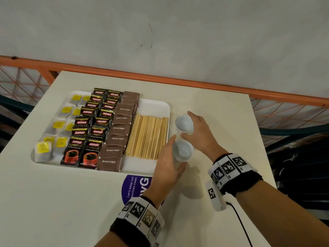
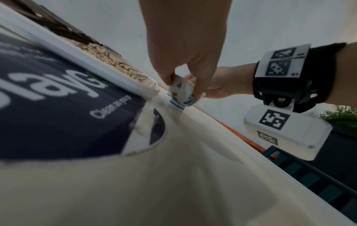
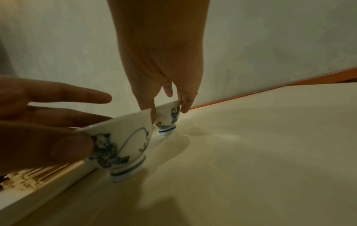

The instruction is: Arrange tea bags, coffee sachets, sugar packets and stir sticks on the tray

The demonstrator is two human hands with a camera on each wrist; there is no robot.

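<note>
On the white tray [image 1: 153,106] lie rows of yellow-tagged tea bags [image 1: 58,125], black Kopiko coffee sachets [image 1: 92,125], Brown Sugar packets [image 1: 117,138] and a bundle of wooden stir sticks [image 1: 147,136]. Two small white painted cups stand on the table just right of the tray. My left hand [image 1: 178,154] grips the near cup [image 1: 183,150] by its sides; in the right wrist view that cup [image 3: 123,149] has its foot on the table beside the tray's edge. My right hand [image 1: 187,124] pinches the far cup [image 1: 184,123], also standing [image 3: 168,119].
A purple round sticker [image 1: 135,186] lies on the cream table [image 1: 222,113] in front of the tray. An orange rail [image 1: 178,81] and mesh run behind the table, below a grey wall. The table's right edge is close to my right wrist.
</note>
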